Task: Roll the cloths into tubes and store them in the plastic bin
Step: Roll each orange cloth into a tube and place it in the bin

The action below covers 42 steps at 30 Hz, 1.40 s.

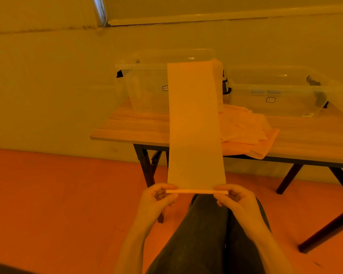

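The left hand (156, 196) and right hand (235, 197) each pinch an end of the cloth strip's (194, 125) rolled lower edge at lower centre. The strip stretches away from them toward the clear plastic bin (147, 86) on the bench (127, 125).

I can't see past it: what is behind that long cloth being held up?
Behind the cloth show parts of a clear bin and the table, with piled cloths beside. The bin's middle is covered.

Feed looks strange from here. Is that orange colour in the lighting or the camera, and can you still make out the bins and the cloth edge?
Head view: a heavy amber-orange cast covers everything, source unclear. The two clear bins look faint and soft against the wall, with small glare spots on their lids. The cloth strip and its rolled edge between left hand and right hand read sharply. Wide-angle bending shows along the wall lines.
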Each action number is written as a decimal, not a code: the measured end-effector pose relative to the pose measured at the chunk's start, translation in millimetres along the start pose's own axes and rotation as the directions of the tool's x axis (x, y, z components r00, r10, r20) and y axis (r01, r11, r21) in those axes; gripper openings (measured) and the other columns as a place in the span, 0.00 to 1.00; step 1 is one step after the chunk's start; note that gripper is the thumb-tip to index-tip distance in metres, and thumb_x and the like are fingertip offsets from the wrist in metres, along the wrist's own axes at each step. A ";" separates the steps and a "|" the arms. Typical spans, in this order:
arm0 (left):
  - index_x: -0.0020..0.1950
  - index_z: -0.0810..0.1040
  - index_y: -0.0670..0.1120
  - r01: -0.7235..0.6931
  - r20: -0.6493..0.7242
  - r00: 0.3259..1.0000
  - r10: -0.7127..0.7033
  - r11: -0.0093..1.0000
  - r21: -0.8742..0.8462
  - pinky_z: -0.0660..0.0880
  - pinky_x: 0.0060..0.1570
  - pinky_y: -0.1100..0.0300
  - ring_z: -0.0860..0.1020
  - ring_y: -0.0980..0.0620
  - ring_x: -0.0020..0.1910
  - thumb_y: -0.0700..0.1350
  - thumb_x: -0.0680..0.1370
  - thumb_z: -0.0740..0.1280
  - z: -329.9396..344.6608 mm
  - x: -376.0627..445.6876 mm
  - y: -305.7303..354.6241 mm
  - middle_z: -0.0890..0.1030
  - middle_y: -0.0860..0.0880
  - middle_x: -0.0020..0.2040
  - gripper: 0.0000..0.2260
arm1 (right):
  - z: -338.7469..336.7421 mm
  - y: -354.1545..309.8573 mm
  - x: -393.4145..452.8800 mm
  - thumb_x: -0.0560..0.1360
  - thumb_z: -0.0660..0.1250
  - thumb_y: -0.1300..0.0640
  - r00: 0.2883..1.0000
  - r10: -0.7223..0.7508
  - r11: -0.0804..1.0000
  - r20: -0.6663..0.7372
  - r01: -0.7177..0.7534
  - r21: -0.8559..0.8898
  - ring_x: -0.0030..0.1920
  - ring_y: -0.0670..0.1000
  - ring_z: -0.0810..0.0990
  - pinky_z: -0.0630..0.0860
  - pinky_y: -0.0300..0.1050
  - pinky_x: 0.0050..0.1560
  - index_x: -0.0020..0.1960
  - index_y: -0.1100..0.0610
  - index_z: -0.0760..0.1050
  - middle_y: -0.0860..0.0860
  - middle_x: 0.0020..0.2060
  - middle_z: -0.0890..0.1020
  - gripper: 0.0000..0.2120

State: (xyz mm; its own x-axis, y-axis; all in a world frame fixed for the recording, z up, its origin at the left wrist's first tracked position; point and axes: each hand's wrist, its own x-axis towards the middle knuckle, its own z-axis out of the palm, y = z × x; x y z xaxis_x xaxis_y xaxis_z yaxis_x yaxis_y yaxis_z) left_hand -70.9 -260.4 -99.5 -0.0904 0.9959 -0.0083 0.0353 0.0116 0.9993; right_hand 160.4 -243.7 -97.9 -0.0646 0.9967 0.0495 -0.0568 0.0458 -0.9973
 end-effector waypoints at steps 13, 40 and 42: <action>0.48 0.78 0.40 -0.008 0.008 1.000 0.008 1.000 0.027 0.74 0.33 0.62 0.77 0.51 0.32 0.37 0.77 0.65 5.8 2.0 0.4 0.79 0.46 0.34 0.03 | 4.7 1.1 1.8 0.72 0.68 0.68 0.999 -0.040 0.998 -0.006 0.039 -0.057 0.36 0.50 0.82 0.79 0.38 0.37 0.46 0.62 0.80 0.56 0.37 0.82 0.05; 0.49 0.81 0.42 0.008 -0.003 1.000 -0.007 1.000 0.020 0.73 0.30 0.64 0.76 0.52 0.30 0.39 0.77 0.66 7.1 0.8 -0.3 0.80 0.46 0.33 0.05 | 6.4 -3.1 -0.4 0.73 0.67 0.66 1.000 -0.007 0.999 -0.005 0.007 -0.034 0.31 0.51 0.81 0.78 0.39 0.34 0.48 0.60 0.79 0.58 0.35 0.84 0.06; 0.50 0.80 0.42 -0.008 0.004 1.000 0.008 1.000 0.014 0.71 0.29 0.64 0.76 0.51 0.29 0.40 0.77 0.65 7.2 0.1 0.1 0.79 0.46 0.31 0.05 | 6.5 -3.2 -0.3 0.73 0.67 0.66 1.000 -0.017 0.999 -0.012 0.017 -0.045 0.29 0.50 0.80 0.77 0.38 0.32 0.45 0.61 0.80 0.58 0.32 0.83 0.04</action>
State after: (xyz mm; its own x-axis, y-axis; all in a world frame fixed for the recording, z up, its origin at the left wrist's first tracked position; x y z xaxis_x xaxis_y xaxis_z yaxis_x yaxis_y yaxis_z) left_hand -63.7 -259.7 -99.7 -0.0864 0.9963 -0.0003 0.0503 0.0047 0.9987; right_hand 154.1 -244.6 -94.3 -0.0520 0.9965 0.0659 -0.0128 0.0653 -0.9978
